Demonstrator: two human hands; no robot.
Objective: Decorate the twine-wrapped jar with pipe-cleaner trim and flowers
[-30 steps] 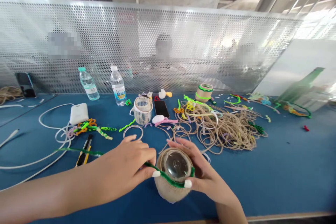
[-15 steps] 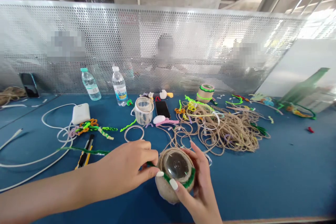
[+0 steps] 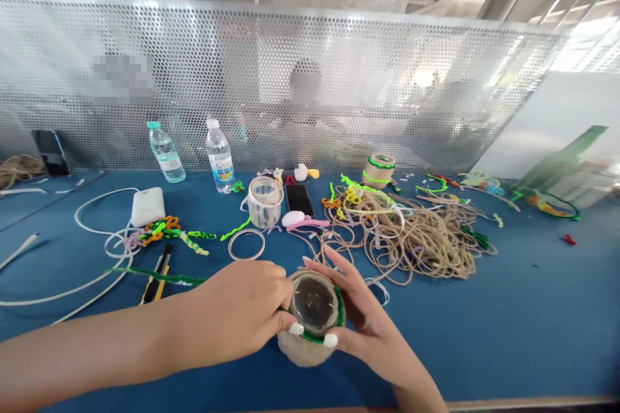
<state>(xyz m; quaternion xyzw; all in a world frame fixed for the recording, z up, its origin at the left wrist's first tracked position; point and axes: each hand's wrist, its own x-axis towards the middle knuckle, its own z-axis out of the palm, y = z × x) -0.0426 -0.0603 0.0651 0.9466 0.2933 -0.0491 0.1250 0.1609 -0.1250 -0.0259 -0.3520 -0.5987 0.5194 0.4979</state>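
Note:
A glass jar wrapped in twine [image 3: 305, 353] stands at the table's near side, its round glass face [image 3: 314, 302] turned up. A dark green pipe cleaner [image 3: 340, 306] curves around that face along the right and near edge. My left hand [image 3: 256, 300] pinches the pipe cleaner at the jar's left side, and its long free end [image 3: 159, 276] sticks out to the left behind the wrist. My right hand [image 3: 361, 316] is wrapped around the jar's right side, with the thumb pressing the pipe cleaner to the near edge.
A heap of twine [image 3: 426, 239] lies right of centre. Behind my hands are a clear jar [image 3: 265, 203], a ring [image 3: 247, 244] and a phone [image 3: 299, 200]. On the left are a utility knife [image 3: 157, 277], a white power bank [image 3: 148, 207] with cable, and two water bottles [image 3: 221, 158].
The jar has shifted slightly left and turned. My right hand has moved further around its far right side, and the pipe cleaner now follows the right edge more closely.

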